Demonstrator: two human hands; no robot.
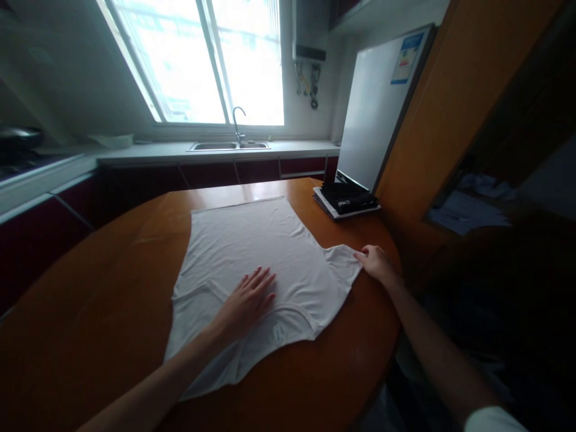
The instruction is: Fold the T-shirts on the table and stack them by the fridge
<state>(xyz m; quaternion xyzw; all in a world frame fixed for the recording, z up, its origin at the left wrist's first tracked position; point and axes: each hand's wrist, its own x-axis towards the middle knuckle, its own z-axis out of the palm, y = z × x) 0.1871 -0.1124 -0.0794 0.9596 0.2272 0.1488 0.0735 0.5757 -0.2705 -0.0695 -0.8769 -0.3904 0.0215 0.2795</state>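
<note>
A white T-shirt point(252, 240) lies spread on a round wooden table point(112, 270), its neckline toward me and its hem toward the window. Flat on the shirt near the collar rests my left hand point(249, 300), fingers stretched out. At the shirt's right sleeve, my right hand point(375, 263) pinches the cuff between thumb and fingers. That sleeve is pulled out to the right, with small creases running along it. The other sleeve is partly hidden by my left forearm.
Folded dark clothes point(346, 197) sit stacked at the table's far right. Behind the table runs a counter point(157, 151) with a sink point(216, 146) and a faucet point(237, 123) under a window. A fridge point(378, 102) stands at the right.
</note>
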